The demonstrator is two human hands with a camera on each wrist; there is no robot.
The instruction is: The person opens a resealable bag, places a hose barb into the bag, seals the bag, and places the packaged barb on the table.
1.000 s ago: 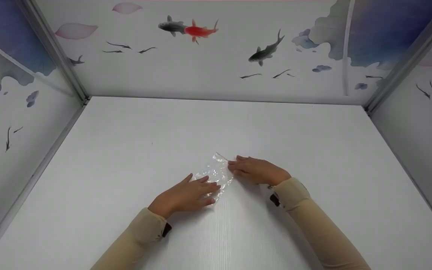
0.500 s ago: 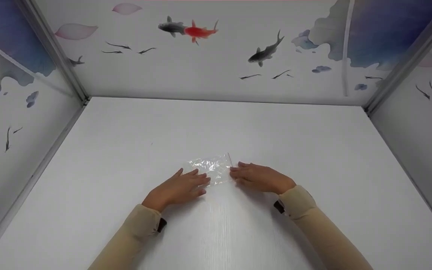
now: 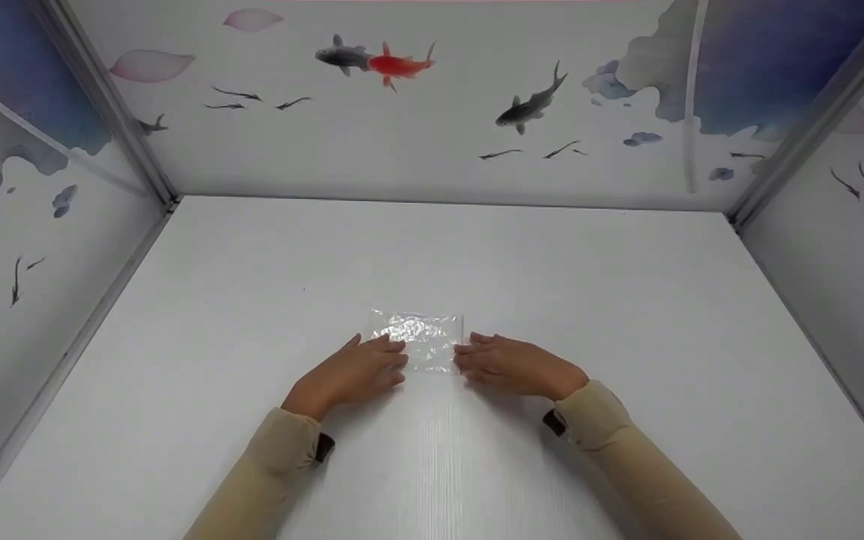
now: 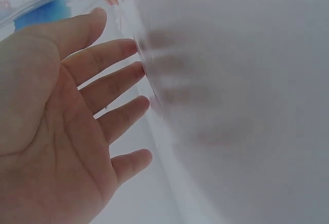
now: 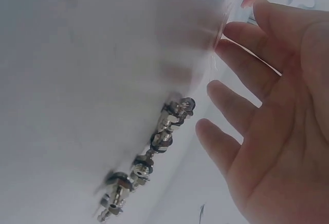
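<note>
Bag [image 3: 426, 351], clear, flat, long axis running left to right; left hand [image 3: 349, 376] at its near-left corner, right hand [image 3: 520, 366] at its near-right; fingers [image 4: 114, 84] extended, gripping nothing.

metal-framed booth [image 3: 112, 105] with fish-printed panels [image 3: 432, 135]

White table [image 3: 432, 255], beneath left hand [image 3: 349, 377] and right hand [image 3: 518, 365]. Back panel [image 3: 432, 161], ahead of both; printed red fish [image 3: 398, 66]. Left panel [image 3: 49, 277], left of left hand; right panel [image 3: 829, 247], opposite.
</note>
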